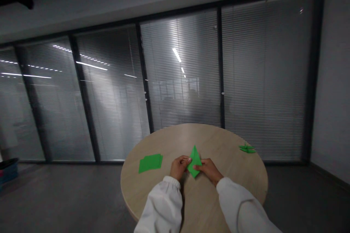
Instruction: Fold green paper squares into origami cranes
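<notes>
A folded green paper (195, 158), shaped like a narrow kite with its long point facing away from me, is held over the middle of the round table. My left hand (179, 166) pinches its left edge, thumb on top. From the other side my right hand (209, 169) grips the right edge, with the thumb lying across the lower part. Fingers beneath the paper are hidden. To the left lies a small stack of flat green paper sheets (151, 163). At the far right of the table rests a folded green paper piece (247, 148) with several thin points.
The round wooden table (191, 131) stands close to a glass partition with blinds (180, 105). A white wall (332, 80) rises at the right. On the floor at the far left is a blue bin with a dark rim (10, 171).
</notes>
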Available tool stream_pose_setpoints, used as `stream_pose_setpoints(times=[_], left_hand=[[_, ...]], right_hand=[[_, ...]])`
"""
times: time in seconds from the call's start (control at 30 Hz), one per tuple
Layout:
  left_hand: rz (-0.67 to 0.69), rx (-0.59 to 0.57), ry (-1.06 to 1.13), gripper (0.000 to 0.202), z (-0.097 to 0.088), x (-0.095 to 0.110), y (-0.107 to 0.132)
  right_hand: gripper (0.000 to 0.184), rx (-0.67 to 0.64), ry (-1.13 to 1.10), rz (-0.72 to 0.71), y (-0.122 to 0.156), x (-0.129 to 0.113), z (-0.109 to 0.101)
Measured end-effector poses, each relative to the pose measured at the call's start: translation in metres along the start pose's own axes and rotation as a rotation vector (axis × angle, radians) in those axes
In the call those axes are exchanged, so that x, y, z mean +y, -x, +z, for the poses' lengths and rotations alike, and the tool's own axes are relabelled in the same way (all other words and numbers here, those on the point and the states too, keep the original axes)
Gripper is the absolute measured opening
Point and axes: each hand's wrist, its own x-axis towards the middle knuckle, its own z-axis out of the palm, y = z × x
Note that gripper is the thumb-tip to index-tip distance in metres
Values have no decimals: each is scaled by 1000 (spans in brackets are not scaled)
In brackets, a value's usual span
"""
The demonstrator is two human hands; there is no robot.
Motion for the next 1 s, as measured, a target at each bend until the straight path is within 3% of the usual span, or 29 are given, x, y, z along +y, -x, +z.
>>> stream_pose_setpoints(times=[0.27, 0.63, 1.0], left_hand=[[-6, 46, -20, 47, 0, 6, 1], [-78, 41, 110, 44, 3, 12, 4], [-32, 125, 86, 41, 0, 2, -2]], right_hand=[[27, -117, 48, -25, 2, -1, 3], [28, -158, 74, -11, 6, -4, 5], [23, -236, 140, -3, 7, -3, 6]])
